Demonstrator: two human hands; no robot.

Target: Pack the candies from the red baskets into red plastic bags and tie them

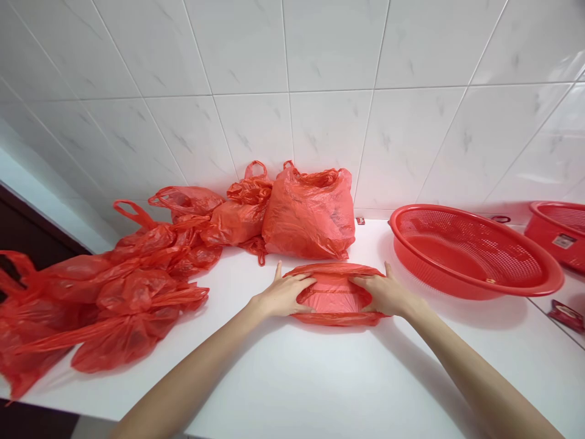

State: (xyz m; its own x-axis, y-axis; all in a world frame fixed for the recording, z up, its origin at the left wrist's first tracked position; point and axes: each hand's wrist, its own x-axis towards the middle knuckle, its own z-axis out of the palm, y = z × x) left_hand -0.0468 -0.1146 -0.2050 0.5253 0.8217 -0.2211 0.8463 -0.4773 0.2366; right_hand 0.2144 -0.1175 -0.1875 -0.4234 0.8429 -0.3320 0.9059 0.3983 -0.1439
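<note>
A red plastic bag lies on the white counter in front of me, its mouth stretched wide. My left hand is at the bag's left end, fingers spread and reaching into the mouth. At the right end, my right hand mirrors it, fingers apart and pressed against the inside of the bag. Pinkish plastic shows between the hands; whether anything lies deeper in the bag, I cannot tell. Just behind stands a large, filled red plastic bag with its handles up, contents hidden.
Several knotted red bags crowd the left side of the counter. A red perforated basket stands to the right, with a second red basket beyond it. Small red packets lie at the right. A tiled wall bounds the back.
</note>
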